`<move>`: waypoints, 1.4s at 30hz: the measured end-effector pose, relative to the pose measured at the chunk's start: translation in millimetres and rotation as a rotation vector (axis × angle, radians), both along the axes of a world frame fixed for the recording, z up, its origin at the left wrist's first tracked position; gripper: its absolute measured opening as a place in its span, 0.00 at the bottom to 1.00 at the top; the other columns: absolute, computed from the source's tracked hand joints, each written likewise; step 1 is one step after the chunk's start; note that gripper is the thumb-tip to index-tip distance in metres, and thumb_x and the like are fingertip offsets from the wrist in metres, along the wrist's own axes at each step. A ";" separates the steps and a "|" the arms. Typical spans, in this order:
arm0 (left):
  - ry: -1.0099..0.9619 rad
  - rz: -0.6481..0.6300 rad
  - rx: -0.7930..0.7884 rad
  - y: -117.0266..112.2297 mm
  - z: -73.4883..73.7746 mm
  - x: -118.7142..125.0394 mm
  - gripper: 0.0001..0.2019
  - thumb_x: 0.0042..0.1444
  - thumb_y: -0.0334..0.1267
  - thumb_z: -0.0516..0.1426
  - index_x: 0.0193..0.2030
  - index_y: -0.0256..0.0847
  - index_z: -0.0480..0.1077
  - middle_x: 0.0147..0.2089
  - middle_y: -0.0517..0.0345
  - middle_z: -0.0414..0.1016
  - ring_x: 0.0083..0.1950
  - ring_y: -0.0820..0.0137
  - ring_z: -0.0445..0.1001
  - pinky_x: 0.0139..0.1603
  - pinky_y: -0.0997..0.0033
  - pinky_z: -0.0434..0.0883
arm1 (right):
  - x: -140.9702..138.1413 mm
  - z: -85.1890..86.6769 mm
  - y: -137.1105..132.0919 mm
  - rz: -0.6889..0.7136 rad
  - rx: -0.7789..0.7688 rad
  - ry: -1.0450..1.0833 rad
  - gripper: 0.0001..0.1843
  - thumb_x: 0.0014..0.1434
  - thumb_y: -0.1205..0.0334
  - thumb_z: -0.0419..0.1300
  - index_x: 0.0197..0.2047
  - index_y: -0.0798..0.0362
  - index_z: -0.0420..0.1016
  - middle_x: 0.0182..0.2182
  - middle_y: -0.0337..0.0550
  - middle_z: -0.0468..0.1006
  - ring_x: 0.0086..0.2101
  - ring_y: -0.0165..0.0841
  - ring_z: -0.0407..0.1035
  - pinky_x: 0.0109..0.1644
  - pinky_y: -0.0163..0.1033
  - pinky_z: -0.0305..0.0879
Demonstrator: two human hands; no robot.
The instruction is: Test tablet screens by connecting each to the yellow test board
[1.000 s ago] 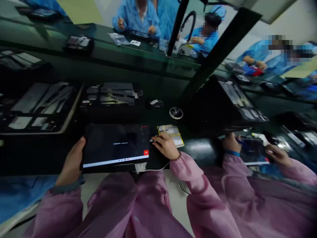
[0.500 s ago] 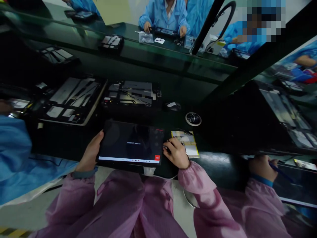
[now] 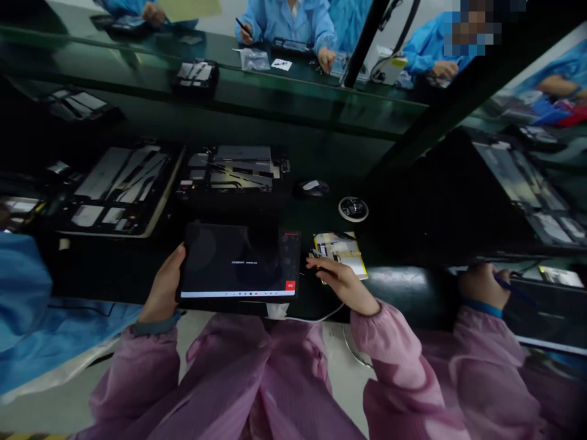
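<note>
A tablet (image 3: 229,260) with a dark screen, a light bar along its bottom and a small red button lies in front of me, tilted slightly. My left hand (image 3: 166,282) is closed on its left edge, thumb on top. Off the tablet's right edge, my right hand (image 3: 342,282) hovers with fingers stretched leftwards and the thumb apart from them. Beyond those fingertips lies a flat, yellow-edged pad (image 3: 355,261) with small parts on it, partly covered by the hand. A pale cable (image 3: 321,316) runs beneath the right wrist; its end is hidden.
Opened tablet-like units (image 3: 117,189) and a stack with another unit (image 3: 243,168) stand behind. A mouse (image 3: 314,187) and a round black object with a pale rim (image 3: 353,209) lie right of them. A dark stack (image 3: 440,201) rises at right, near a co-worker's hand (image 3: 483,287).
My right hand has moved away from the tablet's right edge, and its fingers have straightened. The left hand keeps its hold. The whole view has shifted slightly.
</note>
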State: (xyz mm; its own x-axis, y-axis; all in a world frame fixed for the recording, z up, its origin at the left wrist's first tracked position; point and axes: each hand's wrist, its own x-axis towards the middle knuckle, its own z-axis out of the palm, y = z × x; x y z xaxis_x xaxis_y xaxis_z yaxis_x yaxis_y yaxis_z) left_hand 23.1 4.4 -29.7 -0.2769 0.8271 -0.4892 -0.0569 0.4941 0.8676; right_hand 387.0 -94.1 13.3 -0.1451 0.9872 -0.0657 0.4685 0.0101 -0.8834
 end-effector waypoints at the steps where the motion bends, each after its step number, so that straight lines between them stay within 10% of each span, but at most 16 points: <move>1: 0.006 0.012 -0.002 -0.1 0.6 0.1 0.26 0.57 0.53 0.58 0.59 0.42 0.69 0.58 0.54 0.73 0.62 0.61 0.67 0.65 0.64 0.62 | -1.9 -3.8 0.6 -0.017 -0.034 0.070 0.18 0.61 0.64 0.53 0.53 0.48 0.71 0.44 0.45 0.78 0.42 0.34 0.74 0.43 0.41 0.73; 18: 0.205 0.068 -0.021 -4.7 15.6 7.8 0.25 0.57 0.55 0.57 0.58 0.45 0.70 0.60 0.60 0.72 0.62 0.61 0.68 0.63 0.64 0.65 | -17.2 -33.5 6.2 -0.192 -0.055 0.245 0.07 0.61 0.66 0.56 0.41 0.49 0.75 0.40 0.40 0.79 0.30 0.27 0.74 0.39 0.36 0.72; 42: 0.223 0.247 -0.039 -3.7 29.7 27.5 0.19 0.60 0.47 0.56 0.54 0.41 0.73 0.53 0.61 0.77 0.56 0.67 0.73 0.58 0.68 0.70 | -14.0 -25.3 15.5 -0.126 -0.115 0.323 0.04 0.57 0.70 0.61 0.35 0.52 0.74 0.33 0.37 0.74 0.26 0.25 0.71 0.34 0.32 0.70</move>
State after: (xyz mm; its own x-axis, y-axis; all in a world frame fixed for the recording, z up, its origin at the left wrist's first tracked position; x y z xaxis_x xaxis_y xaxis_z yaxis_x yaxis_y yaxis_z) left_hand 50.6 0.7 -0.1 -0.5707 0.7035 -0.4236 0.0100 0.5217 0.8531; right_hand 372.9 -78.7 -11.9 -0.0546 0.9874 -0.1482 0.1561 -0.1382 -0.9780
